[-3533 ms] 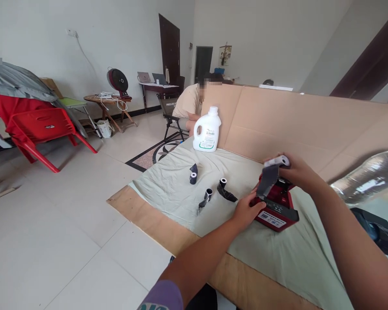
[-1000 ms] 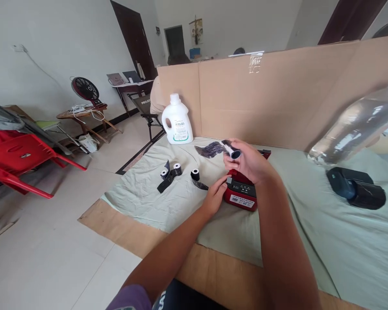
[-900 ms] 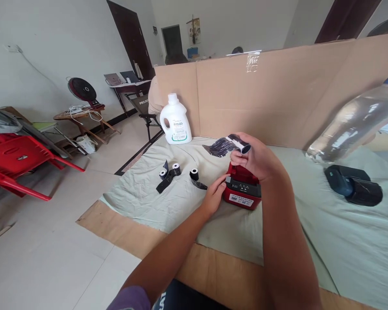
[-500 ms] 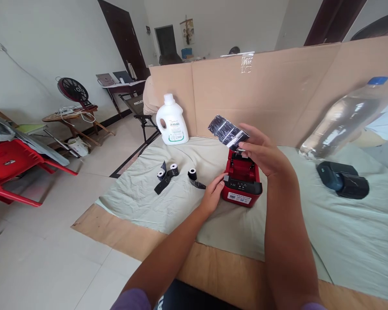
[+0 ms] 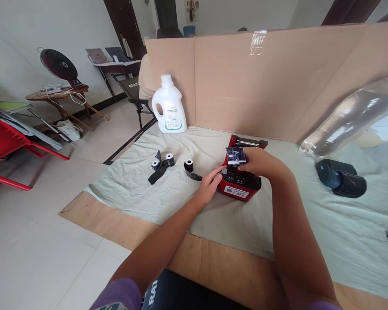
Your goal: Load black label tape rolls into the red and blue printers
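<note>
Black roll [image 5: 236, 156] pinched in the fingertips of my right hand [image 5: 261, 162], held just over the open bay of the red printer [image 5: 242, 190] — its lid [image 5: 248, 141] tipped back. My left hand [image 5: 210, 185] rests with loosely curled fingers against the printer's left side. Further left on the green cloth [image 5: 132, 189] lie three spare rolls [image 5: 170, 159] — beyond them a white jug [image 5: 168, 105] by the cardboard wall [image 5: 278, 86].

Bright daylight — edges warped, sharp.
</note>
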The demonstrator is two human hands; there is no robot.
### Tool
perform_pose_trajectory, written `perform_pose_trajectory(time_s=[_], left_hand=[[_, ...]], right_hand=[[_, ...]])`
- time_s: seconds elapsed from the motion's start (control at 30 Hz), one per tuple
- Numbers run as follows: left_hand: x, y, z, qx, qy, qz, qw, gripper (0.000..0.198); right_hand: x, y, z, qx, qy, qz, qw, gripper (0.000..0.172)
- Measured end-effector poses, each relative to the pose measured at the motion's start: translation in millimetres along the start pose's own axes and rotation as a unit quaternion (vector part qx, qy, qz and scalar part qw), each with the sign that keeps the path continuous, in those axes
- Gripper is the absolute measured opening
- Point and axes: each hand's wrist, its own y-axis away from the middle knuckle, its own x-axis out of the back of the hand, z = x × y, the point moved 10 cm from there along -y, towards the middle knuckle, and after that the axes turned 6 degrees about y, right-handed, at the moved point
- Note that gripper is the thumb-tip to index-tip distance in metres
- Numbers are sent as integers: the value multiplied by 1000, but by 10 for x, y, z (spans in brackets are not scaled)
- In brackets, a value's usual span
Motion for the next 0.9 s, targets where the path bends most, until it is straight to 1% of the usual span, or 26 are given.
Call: perform_pose_trajectory(time_s=[0.1,0.17,0.27,0.33,0.47,0.63,0.73,0.8,0.9], left_hand=[[-3,0,-3,4,-3,-5,1000,41],[-15,6,9,4,-2,-11,1000,42],[-28,12,26,3,1,-18,1000,42],[-28,12,31,3,9,-16,1000,41],[-27,10,43,1,21,-14,1000,41],[-28,23,41,0,13,-14,1000,41],[-23,34,38,-3,3,-10,1000,41],[-22,40,43,-8,-5,-8,1000,42],[-22,44,59,-18,-26,-4,999,43]], right_hand=[[-108,-71,44,-19,91,-14,996,29],[-158,-108,101,-46,124,-19,991,31],[-186,-116,181,-84,144,-25,986,27],[-158,-94,221,-108,152,-22,982,25],[-113,-45,335,-161,158,-21,974,31],[-204,-91,409,-152,167,-25,974,35],[-230,-87,442,-176,164,-21,970,38],[-231,-74,424,-175,146,-24,973,35],[-238,-44,357,-135,113,-48,983,25]])
